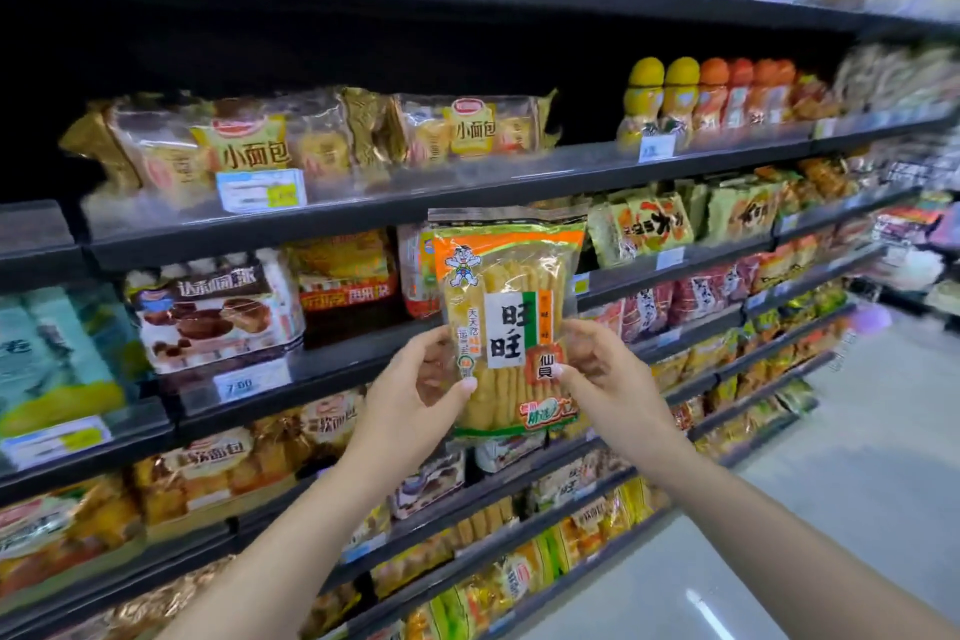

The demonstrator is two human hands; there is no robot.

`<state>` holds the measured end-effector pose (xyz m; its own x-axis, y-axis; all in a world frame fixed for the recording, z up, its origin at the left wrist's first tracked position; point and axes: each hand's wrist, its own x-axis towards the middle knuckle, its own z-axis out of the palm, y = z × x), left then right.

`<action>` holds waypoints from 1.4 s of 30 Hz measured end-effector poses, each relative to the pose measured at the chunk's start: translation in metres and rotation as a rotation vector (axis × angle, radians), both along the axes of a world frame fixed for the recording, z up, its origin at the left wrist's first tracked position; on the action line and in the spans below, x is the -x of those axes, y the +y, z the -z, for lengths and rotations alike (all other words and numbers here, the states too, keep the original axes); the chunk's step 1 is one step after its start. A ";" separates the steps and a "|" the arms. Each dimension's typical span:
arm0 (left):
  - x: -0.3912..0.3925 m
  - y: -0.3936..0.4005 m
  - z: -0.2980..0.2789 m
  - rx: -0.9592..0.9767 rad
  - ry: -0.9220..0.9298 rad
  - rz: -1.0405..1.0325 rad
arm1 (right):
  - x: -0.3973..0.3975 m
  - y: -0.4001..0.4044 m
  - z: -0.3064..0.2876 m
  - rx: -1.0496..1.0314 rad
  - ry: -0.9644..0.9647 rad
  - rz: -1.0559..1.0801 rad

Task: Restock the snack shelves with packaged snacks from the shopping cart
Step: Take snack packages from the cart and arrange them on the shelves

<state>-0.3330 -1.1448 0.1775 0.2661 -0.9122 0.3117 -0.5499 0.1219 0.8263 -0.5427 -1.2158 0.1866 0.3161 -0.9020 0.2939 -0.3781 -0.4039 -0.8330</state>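
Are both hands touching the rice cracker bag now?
Touching. The head view shows the left hand and the right hand holding the rice cracker bag at its lower sides, each thumb lying on its front.

The rice cracker bag [506, 322] is clear over pale yellow crackers, banded orange and green, with a white label in black characters and a red square. The shelves [467, 195] are black. Bread packs [249, 146] look gold and yellow; the bottles [675, 94], blurred, seem yellow and orange. The floor [857, 457] is pale grey.
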 end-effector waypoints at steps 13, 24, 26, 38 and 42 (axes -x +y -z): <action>0.020 -0.128 0.014 -0.011 0.056 0.114 | 0.021 -0.115 0.012 0.034 -0.037 0.082; 0.083 -0.236 0.011 0.089 0.075 -0.108 | 0.054 -0.266 0.007 0.148 -0.058 -0.105; 0.093 -0.255 0.010 0.102 0.070 -0.153 | 0.057 -0.292 0.006 0.147 -0.082 -0.160; 0.132 -0.319 0.017 0.165 0.058 -0.355 | 0.059 -0.377 0.024 0.151 -0.209 -0.399; 0.133 -0.327 0.017 0.232 0.016 -0.374 | 0.054 -0.390 0.028 0.165 -0.223 -0.443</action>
